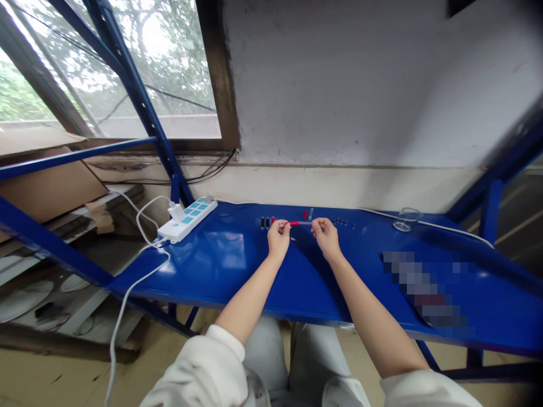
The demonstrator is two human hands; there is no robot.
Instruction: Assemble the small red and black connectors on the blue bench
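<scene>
Between my two hands a slim pen (302, 223) is held level above the blue table, with a red section on the left and a clear barrel on the right. My left hand (278, 240) pinches the red end with thumb and fingers. At the clear end, the fingertips of my right hand (326, 236) are closed on the barrel. A small pointed piece (293, 239) shows just below my left fingers; whether it is held or lying there I cannot tell. Beyond the pen lie a short red piece (305, 215) and a clear tube (311, 213).
Short black cylinders (265, 223) stand left of my hands, and several tiny dark pieces (340, 221) lie to the right. A white power strip (189, 219) with cables is at the left, a clear cup (403, 226) at the right. Blue frame posts (159, 135) flank the table (207, 277).
</scene>
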